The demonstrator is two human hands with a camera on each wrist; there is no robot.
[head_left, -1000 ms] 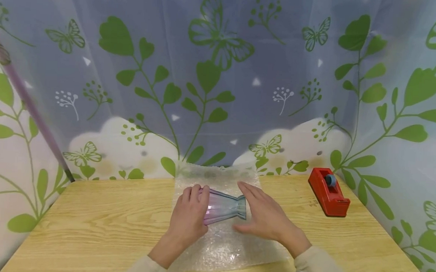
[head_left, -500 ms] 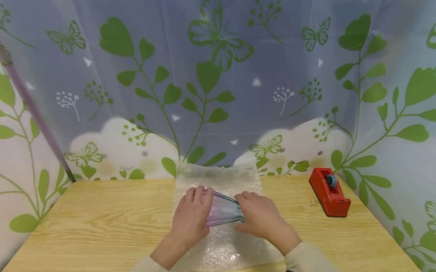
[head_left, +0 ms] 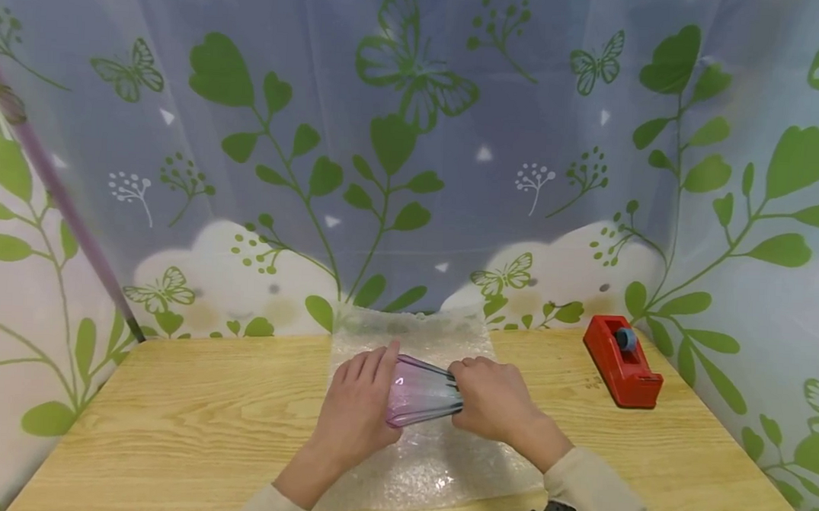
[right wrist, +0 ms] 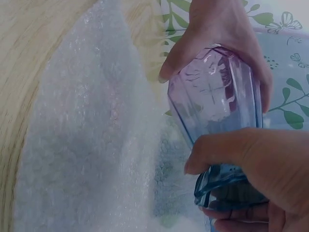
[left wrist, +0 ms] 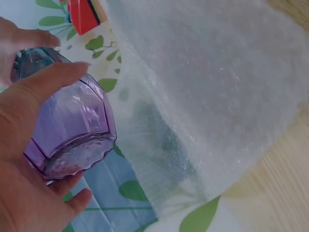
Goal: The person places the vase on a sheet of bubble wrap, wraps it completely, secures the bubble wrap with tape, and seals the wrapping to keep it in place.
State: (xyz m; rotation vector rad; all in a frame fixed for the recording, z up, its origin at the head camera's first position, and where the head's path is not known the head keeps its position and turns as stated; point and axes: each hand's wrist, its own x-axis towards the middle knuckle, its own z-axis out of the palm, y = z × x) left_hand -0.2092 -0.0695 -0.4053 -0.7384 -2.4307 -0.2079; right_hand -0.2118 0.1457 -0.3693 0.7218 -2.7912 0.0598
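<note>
A ribbed glass vase (head_left: 422, 393), purple at its base and fading to blue-green at its flared mouth, lies sideways in both hands over a sheet of bubble wrap (head_left: 434, 470). My left hand (head_left: 357, 394) holds the wide purple end, thumb on the near side and fingers on the far side. Around the narrow neck, my right hand (head_left: 495, 400) curls its fingers and hides most of the mouth in the head view. The right wrist view shows the blue rim (right wrist: 212, 186) between thumb and fingers. The vase's scalloped base (left wrist: 79, 157) faces the left wrist camera.
A red tape dispenser (head_left: 622, 361) with a blue roll stands at the right of the wooden table (head_left: 217, 407). Behind the table hangs a leaf-and-butterfly curtain (head_left: 305, 129), and the far edge of the bubble wrap reaches up against it.
My right hand was spread beside the vase's mouth one second ago and has since taken hold of the neck. The left index finger now sticks up straighter.
</note>
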